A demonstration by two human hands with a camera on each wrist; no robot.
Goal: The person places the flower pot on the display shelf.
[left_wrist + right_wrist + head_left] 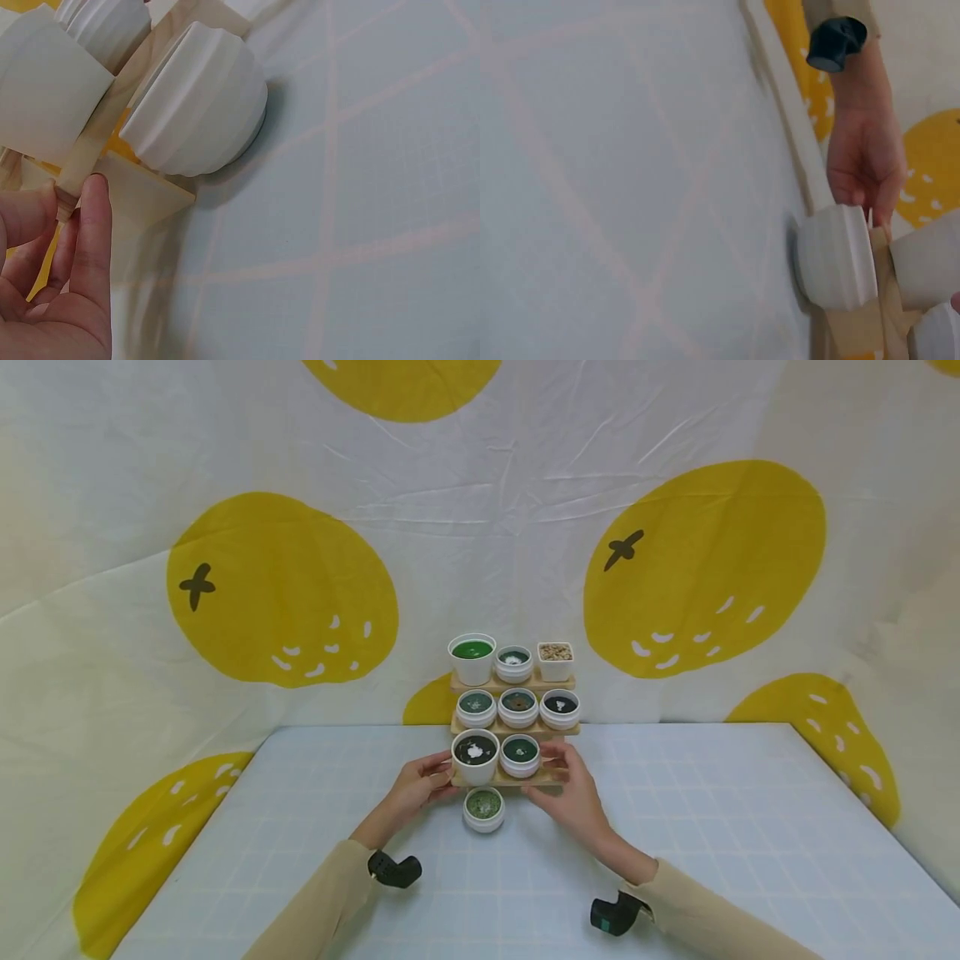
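A tiered wooden stand (551,777) bears white cups on three shelves. My left hand (420,783) pinches the left end of its lowest shelf between thumb and fingers, close up in the left wrist view. On that shelf stand a tall cup (476,772) with dark contents and a small ribbed cup (521,768). Around the right end of the shelf, beside the small cup, is my right hand (573,789), thumb and fingers spread apart; whether they touch the cup or the wood is unclear. A ribbed cup (206,105) with green contents stands on the table before the shelf.
Several cups fill the upper shelves, among them a tall one with bright green contents (473,672) and a square one with tan bits (556,670). A pale checked cloth (750,827) covers the table. Behind hangs a white curtain (487,568) with yellow fruit shapes.
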